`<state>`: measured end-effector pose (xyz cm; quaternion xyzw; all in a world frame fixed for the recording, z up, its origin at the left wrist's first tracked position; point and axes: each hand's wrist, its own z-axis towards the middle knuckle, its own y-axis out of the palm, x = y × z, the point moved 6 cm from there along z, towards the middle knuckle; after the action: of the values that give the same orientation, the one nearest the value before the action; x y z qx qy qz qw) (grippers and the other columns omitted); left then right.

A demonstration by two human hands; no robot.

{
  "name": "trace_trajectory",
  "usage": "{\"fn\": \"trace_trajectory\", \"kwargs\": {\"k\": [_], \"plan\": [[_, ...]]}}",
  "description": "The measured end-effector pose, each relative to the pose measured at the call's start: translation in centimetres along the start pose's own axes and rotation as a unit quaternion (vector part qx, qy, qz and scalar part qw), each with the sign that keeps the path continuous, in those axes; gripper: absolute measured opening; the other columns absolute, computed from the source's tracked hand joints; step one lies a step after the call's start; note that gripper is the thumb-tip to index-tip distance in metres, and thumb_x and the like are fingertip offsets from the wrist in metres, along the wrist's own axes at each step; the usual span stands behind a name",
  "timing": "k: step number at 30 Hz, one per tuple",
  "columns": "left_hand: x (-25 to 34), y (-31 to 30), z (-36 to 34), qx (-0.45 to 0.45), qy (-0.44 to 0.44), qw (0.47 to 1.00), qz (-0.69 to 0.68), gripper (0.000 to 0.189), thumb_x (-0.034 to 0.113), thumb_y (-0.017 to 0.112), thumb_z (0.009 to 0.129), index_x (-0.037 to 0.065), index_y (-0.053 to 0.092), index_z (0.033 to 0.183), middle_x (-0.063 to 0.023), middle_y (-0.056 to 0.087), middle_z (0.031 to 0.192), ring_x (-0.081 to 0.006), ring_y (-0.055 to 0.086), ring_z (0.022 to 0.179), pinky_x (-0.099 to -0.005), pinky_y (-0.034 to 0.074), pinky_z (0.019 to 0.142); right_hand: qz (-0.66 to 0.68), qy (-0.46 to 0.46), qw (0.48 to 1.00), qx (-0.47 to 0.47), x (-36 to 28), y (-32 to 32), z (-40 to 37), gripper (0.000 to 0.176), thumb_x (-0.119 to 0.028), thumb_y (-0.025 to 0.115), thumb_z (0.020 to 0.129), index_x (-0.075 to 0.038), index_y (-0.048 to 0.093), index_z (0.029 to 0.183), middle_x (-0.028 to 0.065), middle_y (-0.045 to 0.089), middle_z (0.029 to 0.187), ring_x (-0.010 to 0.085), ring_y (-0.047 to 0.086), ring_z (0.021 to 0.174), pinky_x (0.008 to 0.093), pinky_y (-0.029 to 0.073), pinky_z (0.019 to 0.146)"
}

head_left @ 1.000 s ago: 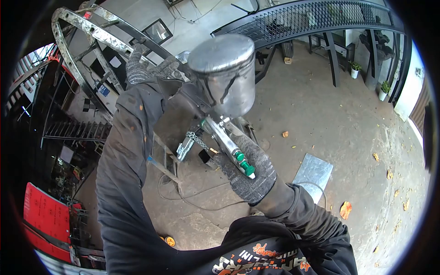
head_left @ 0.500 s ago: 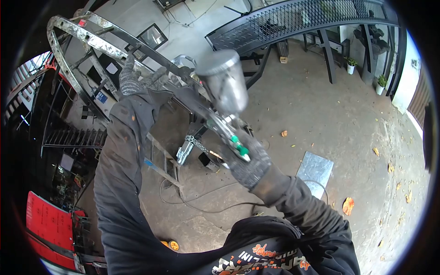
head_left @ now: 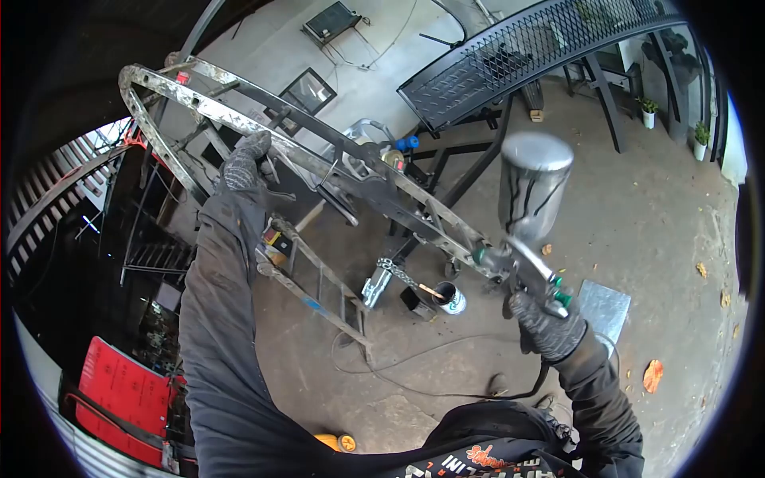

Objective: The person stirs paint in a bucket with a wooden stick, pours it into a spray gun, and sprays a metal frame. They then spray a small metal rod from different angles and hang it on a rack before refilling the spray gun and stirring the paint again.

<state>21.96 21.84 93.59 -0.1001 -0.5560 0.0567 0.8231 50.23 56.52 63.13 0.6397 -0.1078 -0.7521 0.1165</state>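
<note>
Up at arm's length in the head view, your gloved left hand [head_left: 243, 163] has its fingers closed around the upper rail of the curved metal frame [head_left: 335, 163]. The grip looks meant to steady the frame, which stands tilted above the floor [head_left: 637, 199].

Lower right, your right hand [head_left: 548, 328] has its fingers wrapped tight around the grip of the spray gun [head_left: 518, 267]. The gun's nozzle sits just beside the lower end of the same rail. Its metal cup [head_left: 532, 185] rides nearly upright on top, likely so the contents feed down into the gun. Dark runs streak its side.

A hose [head_left: 430, 388] trails from below your right hand across the floor, slack enough to leave the gun free. Beneath the frame, a ladder [head_left: 319, 283] lies flat and a paint tin [head_left: 452, 299] stands open with a stick in it. A metal sheet [head_left: 603, 309] rests near your right hand.
</note>
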Motion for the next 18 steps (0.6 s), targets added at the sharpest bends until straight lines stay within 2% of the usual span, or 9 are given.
{"fn": "trace_trajectory", "kwargs": {"k": [2,3,5,6,8,14,15,17,18], "plan": [[0.9,-0.2,0.2,-0.009,0.011,1.0,0.008,0.024,0.014,0.067,0.095,0.007,0.067,0.118,0.0013,0.063,0.079,-0.0075,0.051,0.056,-0.023,0.046,0.05,-0.036,-0.056,0.998,-0.012,-4.2,0.7,0.2,0.036,-0.016,0.073,0.094,-0.003,0.062,0.126,0.0066,0.071,0.106,0.0154,0.067,0.086,0.032,0.055,0.075],[1.3,-0.2,0.1,-0.014,0.015,1.0,0.012,0.024,0.014,0.067,0.095,0.006,0.067,0.118,0.001,0.063,0.079,-0.0071,0.051,0.056,-0.0222,0.046,0.05,-0.128,-0.117,0.985,-0.022,-6.1,0.9,0.4,0.036,-0.015,0.072,0.094,-0.003,0.062,0.126,0.0071,0.071,0.107,0.0162,0.068,0.087,0.0322,0.056,0.076],[1.9,0.2,-0.3,-0.036,0.012,0.999,0.019,0.02,0.013,0.066,0.096,0.005,0.066,0.115,0.0003,0.063,0.079,-0.0067,0.051,0.056,-0.0211,0.046,0.05,-0.151,-0.175,0.971,-0.053,-8.4,2.1,1.3,0.035,-0.015,0.068,0.096,-0.004,0.06,0.129,0.0076,0.07,0.11,0.0171,0.068,0.092,0.0323,0.057,0.077],[2.1,0.6,-0.6,-0.048,0.011,0.999,0.021,0.018,0.013,0.065,0.097,0.005,0.066,0.113,0.0,0.063,0.079,-0.0065,0.052,0.056,-0.0206,0.046,0.05,-0.085,-0.174,0.978,-0.074,-9.4,3.0,2.1,0.035,-0.015,0.064,0.098,-0.006,0.059,0.132,0.0076,0.069,0.112,0.0173,0.068,0.096,0.0323,0.057,0.077],[2.1,1.4,-1.4,-0.066,-0.002,0.998,-0.005,0.015,0.012,0.064,0.097,0.005,0.066,0.111,-0.0006,0.064,0.079,-0.0064,0.052,0.056,-0.0203,0.046,0.049,-0.036,-0.195,0.977,-0.082,-11.1,4.7,3.0,0.034,-0.015,0.062,0.099,-0.006,0.059,0.131,0.0085,0.068,0.112,0.0181,0.068,0.099,0.0324,0.058,0.078],[2.4,2.9,-2.5,-0.099,-0.002,0.995,-0.03,0.018,0.014,0.065,0.097,0.004,0.063,0.112,-0.0014,0.065,0.078,-0.0074,0.055,0.054,-0.0222,0.048,0.047,-0.157,-0.34,0.927,-0.016,-14.5,8.9,4.9,0.03,-0.012,0.072,0.092,0.001,0.062,0.116,0.014,0.068,0.098,0.0218,0.069,0.093,0.0332,0.056,0.086],[2.6,3.2,-2.8,-0.101,-0.005,0.994,-0.041,0.02,0.015,0.066,0.097,0.005,0.063,0.114,-0.0009,0.064,0.078,-0.0076,0.056,0.054,-0.0231,0.048,0.046,-0.15,-0.336,0.93,-0.012,-14.0,9.0,4.6,0.029,-0.012,0.073,0.092,0.001,0.062,0.115,0.0142,0.068,0.098,0.0226,0.068,0.091,0.0344,0.056,0.084],[2.8,2.9,-2.9,-0.067,0.017,0.997,-0.019,0.014,0.015,0.067,0.098,0.005,0.063,0.107,-0.0008,0.064,0.078,-0.0072,0.056,0.053,-0.0231,0.048,0.046,-0.135,-0.33,0.934,-0.006,-12.3,9.1,3.2,0.029,-0.012,0.073,0.092,0.001,0.062,0.114,0.0146,0.067,0.098,0.0242,0.067,0.086,0.0367,0.055,0.082],[2.6,2.6,-2.6,-0.066,0.02,0.997,-0.031,0.014,0.016,0.066,0.098,0.005,0.063,0.106,-0.0007,0.064,0.078,-0.0071,0.056,0.053,-0.023,0.047,0.046,-0.133,-0.292,0.947,-0.024,-10.3,8.9,2.8,0.032,-0.009,0.07,0.093,0.002,0.06,0.122,0.0132,0.068,0.107,0.0205,0.067,0.093,0.0333,0.056,0.084]]}}
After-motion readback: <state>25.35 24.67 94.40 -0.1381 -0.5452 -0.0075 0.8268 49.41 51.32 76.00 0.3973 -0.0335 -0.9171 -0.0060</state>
